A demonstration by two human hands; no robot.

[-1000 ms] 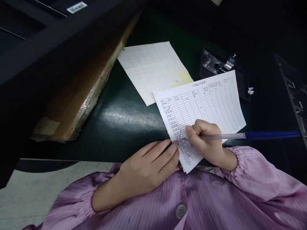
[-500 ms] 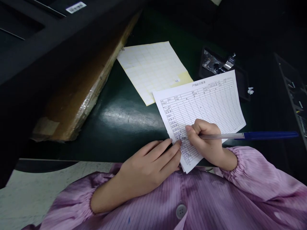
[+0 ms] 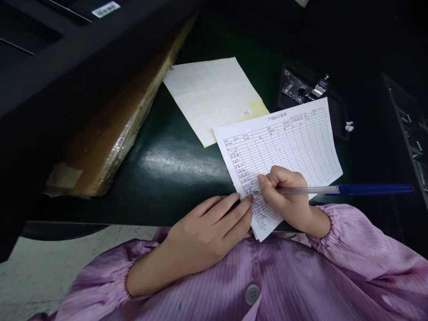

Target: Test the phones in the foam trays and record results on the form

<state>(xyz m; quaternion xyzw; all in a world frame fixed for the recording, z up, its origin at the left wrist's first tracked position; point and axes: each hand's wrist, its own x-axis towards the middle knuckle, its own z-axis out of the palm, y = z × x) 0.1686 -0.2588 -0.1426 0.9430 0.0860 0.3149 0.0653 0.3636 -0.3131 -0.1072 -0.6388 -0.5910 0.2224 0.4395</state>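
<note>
A printed form [image 3: 294,142] with a ruled table lies slanted on the dark green tabletop [image 3: 170,165], with handwriting down its left column. At least one more sheet shows beneath its lower corner. My right hand [image 3: 287,196] is closed around a ballpoint pen [image 3: 364,190] with a clear barrel and a blue cap on its rear end. The pen tip is at the handwritten column, and the hand rests on the paper. My left hand [image 3: 210,227] lies flat, fingers stretched out, with its fingertips on the form's lower left edge. Its thumb is mostly hidden.
A yellow-edged label sheet [image 3: 214,98] lies partly under the form. Behind the form is a dark tray [image 3: 337,107] with a clear plastic bag [image 3: 292,84] and a metal clasp [image 3: 320,88]. A tape-wrapped brown board [image 3: 110,133] leans along the left. White scraps [image 3: 349,126] lie right.
The pen and my right hand have shifted very slightly to the left. My left hand and the papers stay where they were.
</note>
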